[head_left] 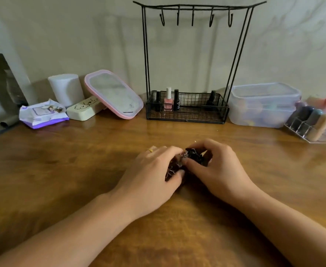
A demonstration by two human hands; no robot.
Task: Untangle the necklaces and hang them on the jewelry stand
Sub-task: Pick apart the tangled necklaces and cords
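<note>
Working at a wooden table [62, 170], a person holds a small dark bundle of tangled necklaces [194, 157] between both hands near the middle of the tabletop. The left hand [154, 170] curls its fingers around the left side of the bundle, where thin silvery chain shows between the fingers; a gold ring sits on one finger. The right hand [216, 166] pinches the dark, beaded-looking right side with thumb and fingertips. How many necklaces are in the clump cannot be told, since the hands cover much of it.

Beyond the hands, against the wall, stands a black wire jewelry stand [196, 60]. Its top bar carries five hooks, and all of them are bare. Its basket base holds several nail polish bottles [168, 101].

Judging from this, the task appears to be at its very start: the necklaces look knotted together, none has been separated, and none hangs on the stand. All the untangling and every hanging step seem left to do.

To the left sits a pink-rimmed mirror [114, 93]; to the right, a clear plastic container [262, 105].
</note>
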